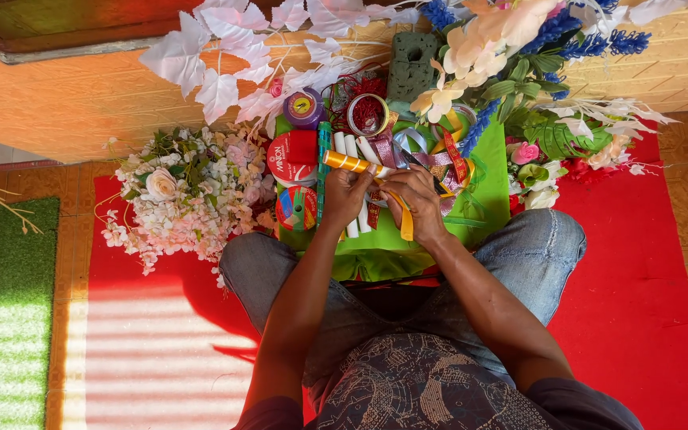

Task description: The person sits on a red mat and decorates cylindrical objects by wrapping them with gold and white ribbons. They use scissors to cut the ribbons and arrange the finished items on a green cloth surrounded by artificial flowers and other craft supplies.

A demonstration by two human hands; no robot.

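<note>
— What does the person have in hand?

— The left hand (349,193) is closed around a stick wrapped in gold ribbon (352,163); the stick pokes out up and to the left of the fist. The right hand (414,193) pinches the loose end of the same gold ribbon, and a tail of it (404,220) hangs down below the fingers. The two hands are close together, almost touching, over a green cloth (491,171) spread in front of the person's knees.

— And what lies about them?

— Just left of the left hand sits a red ribbon spool (291,158), with a purple spool (304,107) above it and a multicoloured spool (296,208) below. A few white sticks (350,146) lie on the green cloth under the hands. Behind the right hand is a tangle of loose ribbons (431,155) in purple, red and silver, and a coil of red wire (367,113) further back.

— Flowers too?

— Yes. A bunch of white and pale pink flowers (186,195) rests on the red mat (639,279) to the left. To the right are cream flowers (471,52), blue sprigs (599,36), green leaves and a pink rose (525,152). A branch of white leaves (224,48) reaches across the top, and a dark green foam block (412,65) stands by the wall. A green grass mat (5,310) lies far left.
</note>
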